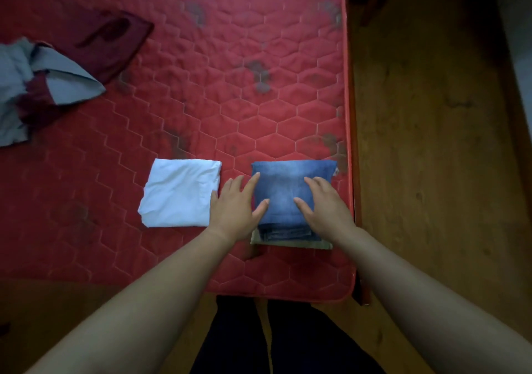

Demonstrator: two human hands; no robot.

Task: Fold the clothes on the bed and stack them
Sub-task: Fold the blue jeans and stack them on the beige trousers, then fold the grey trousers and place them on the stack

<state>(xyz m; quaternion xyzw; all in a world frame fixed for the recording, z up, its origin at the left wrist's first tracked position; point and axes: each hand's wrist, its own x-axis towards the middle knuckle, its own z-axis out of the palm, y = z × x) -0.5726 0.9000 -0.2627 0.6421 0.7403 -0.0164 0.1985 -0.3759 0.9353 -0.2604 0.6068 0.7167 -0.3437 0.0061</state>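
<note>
Pressing folded jeans (288, 183) with my left hand (234, 208) and right hand (326, 205), fingers straight, gripping nothing; a folded white garment (180, 192) lies just beside on the mattress (201, 100).

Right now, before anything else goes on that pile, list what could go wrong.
1. The folded jeans sit close to the right edge of the mattress; a push from the left hand could send the pile to the floor.
2. The khaki piece beneath pokes out at the near side, so the stack may lean as it grows.
3. That hand also lies beside the folded white garment and could rumple it.
</note>
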